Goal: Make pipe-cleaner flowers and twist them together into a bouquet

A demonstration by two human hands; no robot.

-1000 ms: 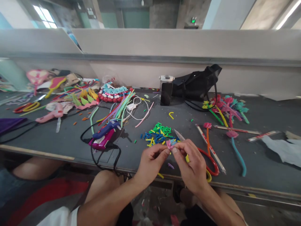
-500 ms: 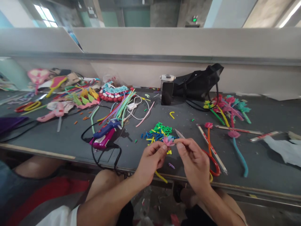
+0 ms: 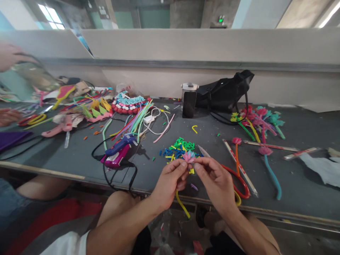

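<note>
A small pink and blue flower [image 3: 188, 157] is pinched between the thumb and fingers of my left hand [image 3: 170, 179]. Its yellow fuzzy stem [image 3: 182, 205] hangs down below that hand, over the table's front edge. My right hand [image 3: 216, 182] is closed, thumb against forefinger, at the flower's right side; the fingertips touch its petals. Just behind the flower lies a pile of short green, blue and yellow pieces [image 3: 186, 145]. Scissors [image 3: 243, 186] with red and yellow handles lie partly under my right hand, their blade [image 3: 203, 151] pointing away.
On the right are finished-looking fuzzy flowers [image 3: 261, 118] and a black bag [image 3: 225, 92]. A phone [image 3: 189, 105] leans on a bottle. A blue glue gun [image 3: 120, 145] with black cables lies left. At far left, another person's hand [image 3: 10, 56] is blurred above the clutter.
My right hand has shifted slightly left, closer against the flower. Another person's hands have come into view at the far left, one raised with a see-through object.
</note>
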